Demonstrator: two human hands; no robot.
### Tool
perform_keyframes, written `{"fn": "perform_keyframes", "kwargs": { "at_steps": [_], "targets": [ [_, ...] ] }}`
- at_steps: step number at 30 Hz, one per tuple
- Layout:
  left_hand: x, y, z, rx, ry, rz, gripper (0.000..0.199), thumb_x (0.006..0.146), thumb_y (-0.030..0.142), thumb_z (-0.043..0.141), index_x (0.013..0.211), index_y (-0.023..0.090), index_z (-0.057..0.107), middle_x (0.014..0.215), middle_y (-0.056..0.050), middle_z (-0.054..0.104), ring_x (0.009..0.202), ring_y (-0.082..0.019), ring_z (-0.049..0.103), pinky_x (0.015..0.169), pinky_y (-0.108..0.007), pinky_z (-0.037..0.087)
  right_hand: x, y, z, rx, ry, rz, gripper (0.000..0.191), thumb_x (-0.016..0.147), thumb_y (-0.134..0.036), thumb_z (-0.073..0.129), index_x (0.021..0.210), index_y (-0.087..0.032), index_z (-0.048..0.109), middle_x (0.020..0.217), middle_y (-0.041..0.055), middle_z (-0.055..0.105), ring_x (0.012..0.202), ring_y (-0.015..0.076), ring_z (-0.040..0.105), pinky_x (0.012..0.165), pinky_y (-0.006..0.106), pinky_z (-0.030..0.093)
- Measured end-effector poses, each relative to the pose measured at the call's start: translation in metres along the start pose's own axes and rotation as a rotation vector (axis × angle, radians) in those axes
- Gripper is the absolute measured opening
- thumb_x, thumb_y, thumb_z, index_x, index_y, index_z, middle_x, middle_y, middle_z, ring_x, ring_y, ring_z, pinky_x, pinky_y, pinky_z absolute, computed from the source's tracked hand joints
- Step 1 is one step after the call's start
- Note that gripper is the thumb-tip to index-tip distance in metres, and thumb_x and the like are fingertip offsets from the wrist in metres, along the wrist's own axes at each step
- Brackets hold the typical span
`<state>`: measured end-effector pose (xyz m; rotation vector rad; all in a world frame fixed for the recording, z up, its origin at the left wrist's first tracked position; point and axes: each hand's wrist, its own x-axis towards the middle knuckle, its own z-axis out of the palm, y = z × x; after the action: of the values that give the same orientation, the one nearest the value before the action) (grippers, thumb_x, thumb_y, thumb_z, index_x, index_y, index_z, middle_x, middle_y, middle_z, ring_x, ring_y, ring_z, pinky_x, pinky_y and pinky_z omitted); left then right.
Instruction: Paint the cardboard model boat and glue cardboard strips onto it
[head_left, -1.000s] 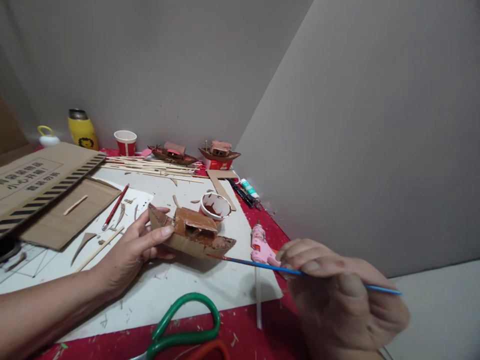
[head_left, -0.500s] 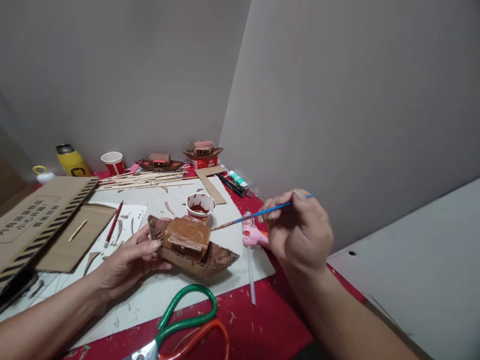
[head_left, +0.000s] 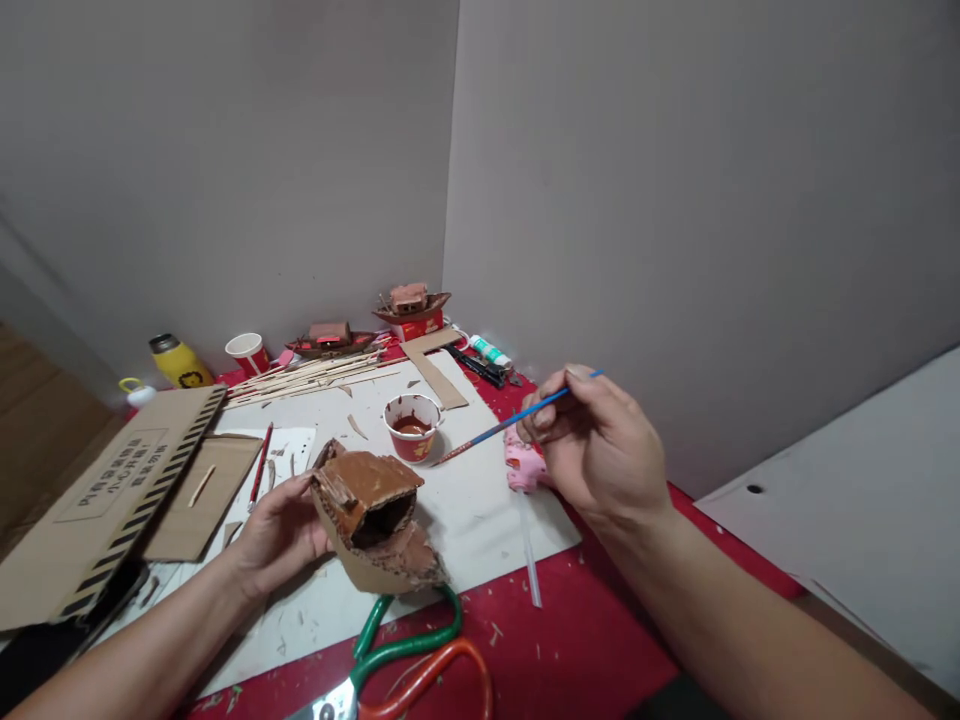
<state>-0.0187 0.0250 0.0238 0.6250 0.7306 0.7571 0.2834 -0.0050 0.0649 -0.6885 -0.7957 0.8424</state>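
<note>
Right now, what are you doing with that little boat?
My left hand holds the cardboard boat tilted above the white sheet. Its roof is brown, but the outside of its hull is bare cardboard. My right hand holds a blue paintbrush, its tip off the boat, near the cup of brown paint.

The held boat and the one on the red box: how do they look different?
The held boat has bare tan cardboard on its outer side; the far boat has a brown hull. The held boat's roof is glossy orange-brown, the far boat's pinkish brown. The held boat is in the left hand, while the far boat sits on the red box. Both have a roofed cabin.
</note>
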Motion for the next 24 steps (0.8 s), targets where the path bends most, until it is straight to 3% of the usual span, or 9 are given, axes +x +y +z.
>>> {"fn": "perform_keyframes", "kwargs": {
  "at_steps": [3, 9, 19, 24],
  "targets": [
    [-0.002, 0.003, -0.002, 0.075, -0.044, -0.004, 0.034, 0.076, 0.031, 0.074, 0.107, 0.017, 0.07, 0.108, -0.011, 0.077, 0.098, -0.027, 0.073, 0.089, -0.04, 0.057, -0.003, -0.001, 0.002, -0.021, -0.041, 0.039, 0.024, 0.07, -0.04, 0.081, 0.066, -0.019, 0.068, 0.055, -0.0042, 0.062, 0.043, 0.0089, 0.056, 0.04, 0.02, 0.048],
    [-0.001, 0.005, 0.0, 0.253, -0.206, 0.057, 0.068, 0.068, 0.024, 0.083, 0.131, 0.025, 0.059, 0.13, -0.011, 0.067, 0.116, -0.032, 0.066, 0.094, -0.04, 0.054, -0.01, 0.002, 0.003, -0.039, -0.094, -0.011, 0.023, 0.076, -0.041, 0.08, 0.071, -0.021, 0.071, 0.062, -0.0032, 0.066, 0.045, 0.0092, 0.06, 0.043, 0.02, 0.051],
    [0.001, 0.011, -0.001, 0.205, -0.254, 0.177, 0.064, 0.065, 0.015, 0.086, 0.124, 0.029, 0.066, 0.122, -0.005, 0.072, 0.105, -0.025, 0.071, 0.089, -0.032, 0.056, -0.011, 0.011, 0.0, -0.136, -0.167, -0.001, 0.026, 0.083, -0.045, 0.076, 0.074, -0.021, 0.072, 0.062, -0.0009, 0.07, 0.054, 0.0116, 0.068, 0.051, 0.02, 0.055],
    [-0.001, 0.017, 0.003, 0.229, -0.244, 0.218, 0.081, 0.062, 0.019, 0.088, 0.137, 0.033, 0.057, 0.12, -0.005, 0.072, 0.103, -0.025, 0.071, 0.085, -0.03, 0.057, -0.01, 0.014, -0.005, -0.139, -0.116, -0.093, 0.023, 0.088, -0.045, 0.072, 0.082, -0.023, 0.071, 0.064, -0.0014, 0.071, 0.055, 0.014, 0.068, 0.054, 0.026, 0.058]
  ]
}}
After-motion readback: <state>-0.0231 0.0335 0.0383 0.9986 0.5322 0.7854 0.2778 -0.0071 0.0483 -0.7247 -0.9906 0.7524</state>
